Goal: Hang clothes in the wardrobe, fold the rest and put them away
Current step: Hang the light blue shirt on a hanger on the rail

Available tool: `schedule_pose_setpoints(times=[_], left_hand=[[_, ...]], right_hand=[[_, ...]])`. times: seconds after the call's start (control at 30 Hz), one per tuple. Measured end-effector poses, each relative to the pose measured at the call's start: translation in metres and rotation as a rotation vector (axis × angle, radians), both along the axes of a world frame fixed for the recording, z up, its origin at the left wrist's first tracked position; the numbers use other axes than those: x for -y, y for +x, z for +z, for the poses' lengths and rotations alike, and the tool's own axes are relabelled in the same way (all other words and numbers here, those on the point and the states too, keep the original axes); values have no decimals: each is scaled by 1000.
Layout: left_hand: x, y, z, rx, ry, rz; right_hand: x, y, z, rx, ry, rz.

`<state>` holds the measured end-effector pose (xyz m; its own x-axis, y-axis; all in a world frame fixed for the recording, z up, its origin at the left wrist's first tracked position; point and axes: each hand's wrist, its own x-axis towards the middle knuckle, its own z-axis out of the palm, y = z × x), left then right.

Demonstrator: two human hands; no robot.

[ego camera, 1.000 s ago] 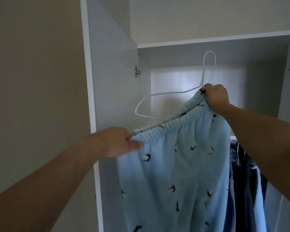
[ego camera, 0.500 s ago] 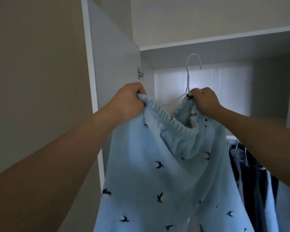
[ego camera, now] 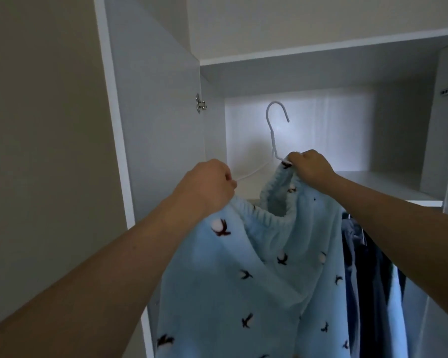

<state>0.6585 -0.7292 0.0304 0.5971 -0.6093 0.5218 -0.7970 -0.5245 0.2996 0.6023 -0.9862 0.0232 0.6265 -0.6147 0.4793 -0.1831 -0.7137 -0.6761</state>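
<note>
Each hand's grip is closed on an end of the elastic waistband of the pale blue fleece trousers, left hand and right hand pinning it to the white hanger, apparently so the hook stays free for the wardrobe rail.

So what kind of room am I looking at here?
Most likely a bedroom, facing an open white wardrobe: clothes already hang inside, and both hands hold light blue pyjama bottoms on a white wire hanger.
</note>
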Motion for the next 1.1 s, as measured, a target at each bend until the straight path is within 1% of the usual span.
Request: schedule_pose_setpoints(times=[0.03,0.07,0.13,0.3,0.37,0.43,0.5,0.6,0.67,0.7,0.77,0.87,1.03,1.1], left_hand=[[-4,1,-4,10,-6,14],[-7,2,-8,25,-16,31],[-14,4,-13,43,-34,63],[-21,5,-25,58,-80,106],[-20,2,-28,74,-98,136],[-19,-2,-30,80,-98,147],[-19,-6,-32,86,-92,153],[-21,-7,-34,91,-104,183],[-24,-8,-37,67,-106,214],[-25,-8,-39,45,-100,225],[-27,-10,-44,-4,-85,221],[-33,-11,-52,-91,-50,162],[-58,-5,-71,-251,113,111],[-65,-2,-77,-315,146,89]], right_hand=[[8,-4,-7,-11,-6,14],[16,-7,-15,-3,31,35],[23,-12,-26,29,180,45],[24,-9,-35,-116,329,124],[19,-10,-34,-125,378,192],[11,-6,-32,-114,328,249],[-5,-4,-32,-106,219,306],[-34,2,-26,-58,68,477],[-54,8,-17,-59,50,596],[-63,13,-12,-66,68,615],[-75,22,-4,-110,89,551],[-83,33,-8,-204,37,414],[-85,47,-25,-204,108,418],[-90,53,-30,-212,107,430]])
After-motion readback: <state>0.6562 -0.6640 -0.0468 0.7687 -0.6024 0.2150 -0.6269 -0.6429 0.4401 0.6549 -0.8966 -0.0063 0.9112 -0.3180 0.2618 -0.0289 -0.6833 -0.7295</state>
